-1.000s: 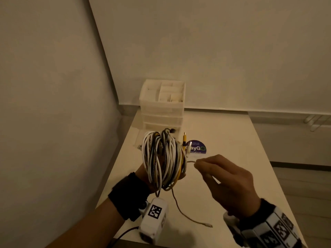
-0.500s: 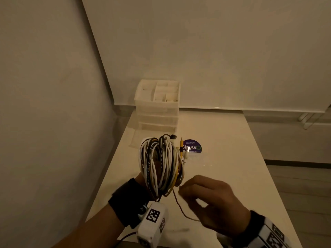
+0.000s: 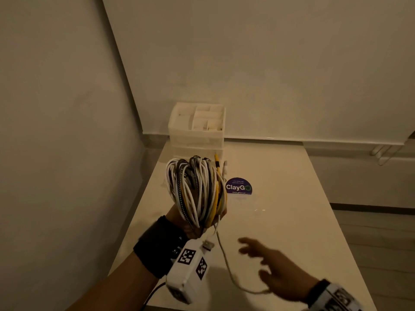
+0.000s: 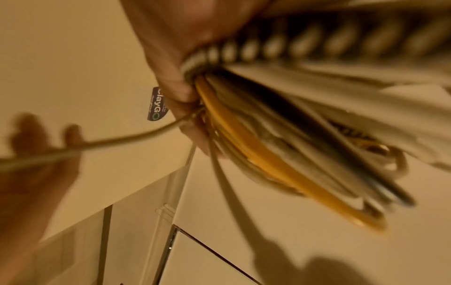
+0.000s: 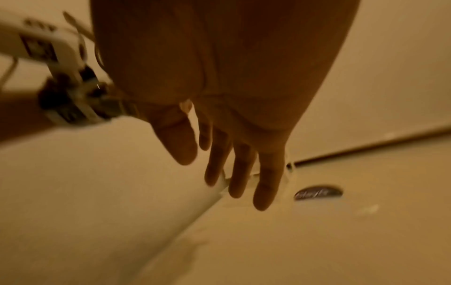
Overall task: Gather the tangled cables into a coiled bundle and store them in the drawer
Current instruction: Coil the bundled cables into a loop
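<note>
Centre of the head view: the left hand (image 3: 188, 223) grips the coiled bundle (image 3: 195, 187) at its lower end, fingers wrapped round the loops. The right hand (image 3: 276, 268), lower right, hovers spread and holds nothing. One loose tail (image 3: 226, 261) dangles to the table (image 3: 292, 176). The bundle looks light, floppy and springy, so hold where the loops cross. The drawer unit (image 3: 197, 133) waits above.
</note>
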